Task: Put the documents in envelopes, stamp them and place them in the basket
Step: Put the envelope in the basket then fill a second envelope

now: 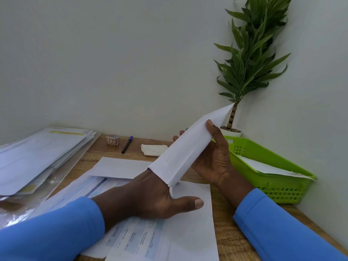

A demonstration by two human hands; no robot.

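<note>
A white envelope (185,147) is held up over the desk, tilted toward the back right. My right hand (214,157) grips it around the middle, thumb on top. My left hand (150,196) has its fingers pushed inside the envelope's open lower end, thumb outside and spread. Printed documents (143,238) lie flat on the desk under my hands. Another envelope (118,167) lies behind them. The green basket (278,187) stands at the right with one envelope (267,168) in it.
A thick pile of envelopes and plastic sleeves (37,157) fills the left side. At the back lie a tape roll (113,139), a blue pen (127,144) and a folded cloth (153,149). A potted plant (244,63) stands in the corner.
</note>
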